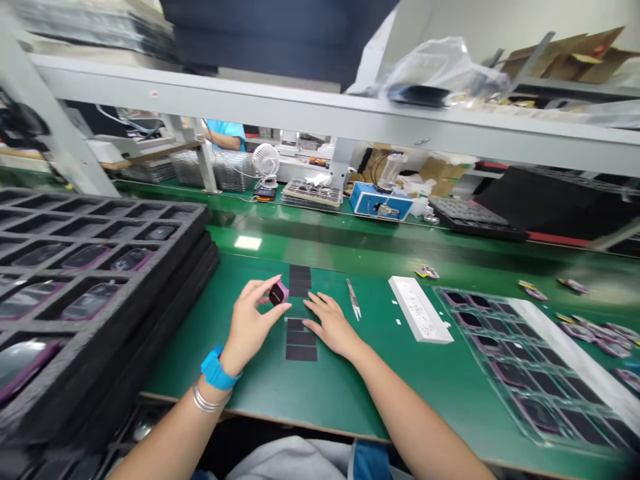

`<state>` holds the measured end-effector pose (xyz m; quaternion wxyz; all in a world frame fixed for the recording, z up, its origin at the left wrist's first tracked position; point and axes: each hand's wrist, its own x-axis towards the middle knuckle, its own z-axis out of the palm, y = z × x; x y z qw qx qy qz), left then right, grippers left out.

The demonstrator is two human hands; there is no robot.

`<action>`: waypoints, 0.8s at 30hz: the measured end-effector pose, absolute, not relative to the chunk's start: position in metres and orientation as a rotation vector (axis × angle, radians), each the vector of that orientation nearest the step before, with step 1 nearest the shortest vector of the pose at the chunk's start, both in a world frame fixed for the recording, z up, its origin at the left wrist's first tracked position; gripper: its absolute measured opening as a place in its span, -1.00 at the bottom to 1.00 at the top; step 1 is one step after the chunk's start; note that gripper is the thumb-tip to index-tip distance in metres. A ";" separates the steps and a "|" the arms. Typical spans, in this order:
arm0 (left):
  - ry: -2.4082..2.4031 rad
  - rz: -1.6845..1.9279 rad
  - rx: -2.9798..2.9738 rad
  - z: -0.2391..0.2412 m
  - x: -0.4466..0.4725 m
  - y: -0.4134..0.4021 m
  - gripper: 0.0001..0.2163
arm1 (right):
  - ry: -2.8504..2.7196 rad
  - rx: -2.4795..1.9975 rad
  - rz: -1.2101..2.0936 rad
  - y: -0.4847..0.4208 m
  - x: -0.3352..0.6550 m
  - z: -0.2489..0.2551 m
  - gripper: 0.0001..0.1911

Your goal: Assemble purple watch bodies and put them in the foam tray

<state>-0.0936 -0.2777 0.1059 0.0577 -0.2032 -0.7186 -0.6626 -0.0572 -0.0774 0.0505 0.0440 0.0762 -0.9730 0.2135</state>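
Between the thumb and fingers of my left hand [251,328], a small purple-framed device [279,293] with a black face is held on edge above the green mat. My right hand [331,325] lies palm down with its fingers stretched out, their tips at the black rectangular pieces. Those black pieces form two groups: an upper stack [300,280] and a lower stack [301,343], the latter partly beside my right thumb. To the right of that hand, metal tweezers [353,300] lie on the mat.
Dark foam trays [165,267] with purple-framed parts are stacked at the left. On the right are a white block [420,310], a clear tray [505,400] of dark parts and a pile of purple parts [597,333]. A shelf beam [320,107] crosses above; a person's arm [225,140] shows behind.
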 end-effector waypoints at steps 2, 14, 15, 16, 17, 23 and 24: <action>-2.185 -1.641 -0.604 0.113 -0.078 -0.285 -0.57 | -2.979 0.248 0.609 -0.076 -0.059 0.046 -0.51; -1.913 -0.628 -0.650 0.231 0.001 -0.420 -0.49 | -3.070 0.263 0.501 -0.070 -0.063 0.038 -0.35; -2.009 -0.611 -0.542 0.247 -0.020 -0.433 -0.55 | -3.080 0.255 0.497 -0.072 -0.062 0.041 -0.35; -2.161 -0.625 -0.472 0.262 -0.045 -0.445 -0.61 | -3.086 0.247 0.496 -0.073 -0.061 0.043 -0.35; -2.273 -0.672 -0.406 0.275 -0.074 -0.456 -0.61 | -3.089 0.240 0.499 -0.075 -0.061 0.045 -0.36; -2.708 -0.787 -0.057 0.280 -0.200 -0.500 -0.66 | -3.004 0.187 0.811 -0.080 -0.058 0.054 -0.36; -2.708 -0.771 -0.066 0.271 -0.203 -0.496 -0.70 | -2.945 0.158 0.948 -0.079 -0.056 0.058 -0.38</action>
